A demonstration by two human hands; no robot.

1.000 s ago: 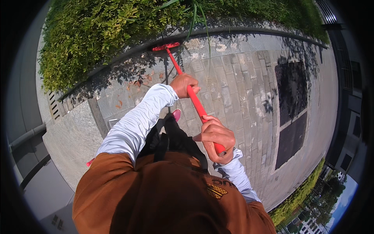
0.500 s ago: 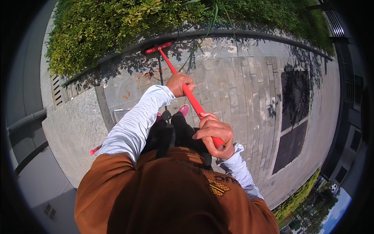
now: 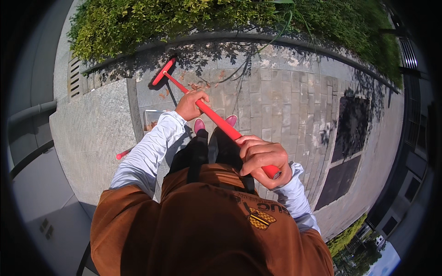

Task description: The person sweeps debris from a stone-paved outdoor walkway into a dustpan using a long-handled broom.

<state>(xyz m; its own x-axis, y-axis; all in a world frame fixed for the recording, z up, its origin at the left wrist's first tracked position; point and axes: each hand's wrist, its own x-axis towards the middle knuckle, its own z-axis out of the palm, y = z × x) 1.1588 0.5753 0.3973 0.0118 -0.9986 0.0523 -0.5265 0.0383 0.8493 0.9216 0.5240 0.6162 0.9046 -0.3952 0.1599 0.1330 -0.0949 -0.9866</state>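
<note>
A red broom (image 3: 218, 118) slants across in front of me, from its head at the far left to the handle end near my chest. Partway down the handle, my left hand (image 3: 192, 105) is wrapped around it. My right hand (image 3: 266, 160) grips the handle close to its near end. The broom head (image 3: 164, 74) is turned at an angle over the paving beside the planting bed, and its shadow falls next to it. Several dry leaves (image 3: 199, 86) lie on the ground to the right of the head. Left of my feet, a dustpan (image 3: 156, 112) with leaves in it is partly hidden by my left sleeve.
Green shrubs (image 3: 175, 18) grow behind a low curb (image 3: 207, 37) across the far side. A stone block (image 3: 92, 119) stands at the left, near a slotted drain grate (image 3: 74, 76). Dark panels (image 3: 352, 124) are set into the paving at the right.
The broom head has swung left and nearer, away from the curb, and has turned. Both hands kept their grip on the handle. More of the dustpan shows now.
</note>
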